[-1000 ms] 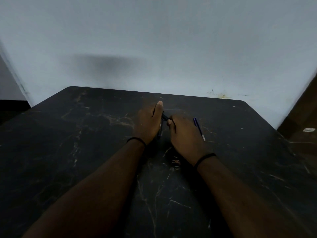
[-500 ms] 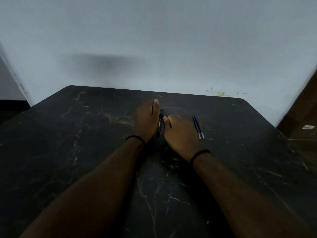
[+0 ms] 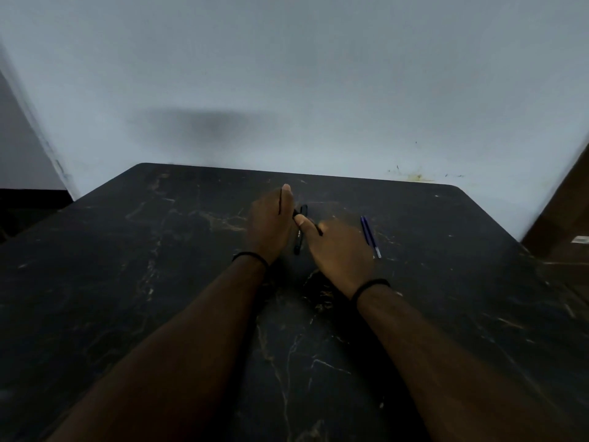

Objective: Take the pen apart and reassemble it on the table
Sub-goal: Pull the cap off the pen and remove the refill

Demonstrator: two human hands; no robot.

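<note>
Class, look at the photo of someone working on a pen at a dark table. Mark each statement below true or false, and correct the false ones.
1. Both hands are on a black pen part. True: the left hand and right hand grip the black pen part.
2. Blue refills lie left of the hands. False: they lie to the right.
3. Each wrist wears a dark band. True.
4. The table is white. False: it is black and marbled.
</note>
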